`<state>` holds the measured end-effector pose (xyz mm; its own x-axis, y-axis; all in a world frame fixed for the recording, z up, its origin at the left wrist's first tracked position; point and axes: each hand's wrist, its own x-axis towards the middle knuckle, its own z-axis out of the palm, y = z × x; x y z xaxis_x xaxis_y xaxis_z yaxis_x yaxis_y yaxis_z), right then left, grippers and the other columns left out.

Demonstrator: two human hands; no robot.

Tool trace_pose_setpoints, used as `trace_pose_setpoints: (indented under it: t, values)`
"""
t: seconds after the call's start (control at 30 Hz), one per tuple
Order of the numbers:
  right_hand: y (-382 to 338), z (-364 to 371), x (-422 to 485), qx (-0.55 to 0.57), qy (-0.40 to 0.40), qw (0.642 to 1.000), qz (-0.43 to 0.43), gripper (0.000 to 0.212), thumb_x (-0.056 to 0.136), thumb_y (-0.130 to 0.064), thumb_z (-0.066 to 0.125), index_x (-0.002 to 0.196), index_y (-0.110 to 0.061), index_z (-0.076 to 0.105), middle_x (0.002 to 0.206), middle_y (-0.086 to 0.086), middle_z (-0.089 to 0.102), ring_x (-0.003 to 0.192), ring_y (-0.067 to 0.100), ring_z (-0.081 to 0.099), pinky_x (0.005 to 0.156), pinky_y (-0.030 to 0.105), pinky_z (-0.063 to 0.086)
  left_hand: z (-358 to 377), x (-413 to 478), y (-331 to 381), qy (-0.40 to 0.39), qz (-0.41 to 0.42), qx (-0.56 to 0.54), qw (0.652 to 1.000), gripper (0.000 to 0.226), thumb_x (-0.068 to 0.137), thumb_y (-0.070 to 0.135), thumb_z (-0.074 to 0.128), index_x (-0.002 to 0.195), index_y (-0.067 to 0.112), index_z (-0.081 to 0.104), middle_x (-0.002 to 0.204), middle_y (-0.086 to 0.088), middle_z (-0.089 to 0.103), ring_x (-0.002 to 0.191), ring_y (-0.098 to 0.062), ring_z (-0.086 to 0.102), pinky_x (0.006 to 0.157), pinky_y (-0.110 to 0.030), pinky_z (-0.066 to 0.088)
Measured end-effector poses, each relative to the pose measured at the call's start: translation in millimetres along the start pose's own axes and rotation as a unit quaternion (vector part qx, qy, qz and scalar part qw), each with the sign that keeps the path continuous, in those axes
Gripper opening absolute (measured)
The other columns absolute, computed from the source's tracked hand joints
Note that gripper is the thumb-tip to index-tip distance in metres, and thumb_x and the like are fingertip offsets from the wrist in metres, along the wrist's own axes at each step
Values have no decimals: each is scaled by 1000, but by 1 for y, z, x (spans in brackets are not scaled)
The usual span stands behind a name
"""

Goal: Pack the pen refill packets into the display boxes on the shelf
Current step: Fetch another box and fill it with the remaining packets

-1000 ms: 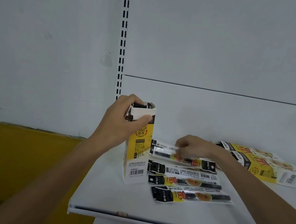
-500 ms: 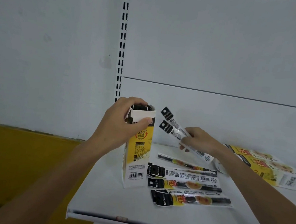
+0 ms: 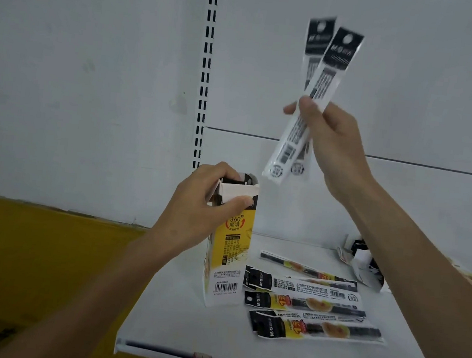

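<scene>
Gripping the open top of the upright display box (image 3: pixel 229 254), the left hand (image 3: pixel 197 204) curls round its flaps and steadies it, while the right hand (image 3: pixel 328 147) pinches two pen refill packets (image 3: pixel 325 80) high above and right of that opening, not yet inside. Below the right hand several loose packets (image 3: pixel 303 304) lie on the shelf (image 3: pixel 183 333), so most of the packing seems left.

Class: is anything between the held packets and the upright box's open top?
Nothing visible. The right hand holds two packets above and right of the box; the left hand grips its top, leaving the mouth open.
</scene>
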<state>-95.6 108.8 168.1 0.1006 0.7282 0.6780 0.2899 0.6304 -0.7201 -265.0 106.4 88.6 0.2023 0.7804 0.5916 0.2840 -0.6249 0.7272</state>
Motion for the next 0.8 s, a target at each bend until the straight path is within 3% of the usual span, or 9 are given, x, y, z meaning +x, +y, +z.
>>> trace_pose_setpoints:
  t: [0.1,0.23,0.4,0.57,0.67,0.8]
  values:
    - [-10,8,1,56,41,997,-20,23,96,-26,48,85,-15,65,64,-9,53,55,0,55,52,22,48,0,-2,1,-2,0,-4,1000,16,79,26,66,82,35,54,106,5,58,93,-13,57,77,-22,49]
    - [-10,19,-1,28,39,998,-47,19,93,-20,54,94,-3,64,68,-5,58,62,6,64,52,25,55,1,-3,1,-4,9,2,1000,14,80,27,66,88,34,56,106,7,58,93,-8,56,72,-11,45]
    - [1,27,-10,-44,-36,995,-76,7,93,-19,55,94,-21,61,84,0,63,83,23,65,58,30,58,1,-3,-1,-2,17,13,1000,13,80,30,66,86,35,55,102,4,59,90,-13,57,77,-25,48]
    - [17,29,-15,-190,-185,964,-28,11,87,-25,61,95,-20,68,91,-4,70,73,1,61,67,15,49,1,-4,-1,2,34,15,999,14,78,37,66,82,40,53,97,7,59,90,-11,57,75,-23,47]
    - [18,23,-10,-97,-174,979,38,25,81,-35,66,99,-19,65,99,0,70,87,8,62,75,22,46,1,-4,0,-1,33,15,999,17,80,32,66,83,40,52,100,5,59,92,-12,57,78,-28,48]
    - [14,19,-9,-54,-143,988,24,16,84,-23,66,96,-11,66,87,9,69,70,7,61,64,18,47,1,-4,1,0,43,13,999,19,80,30,66,82,41,51,99,6,59,90,-13,57,80,-33,50]
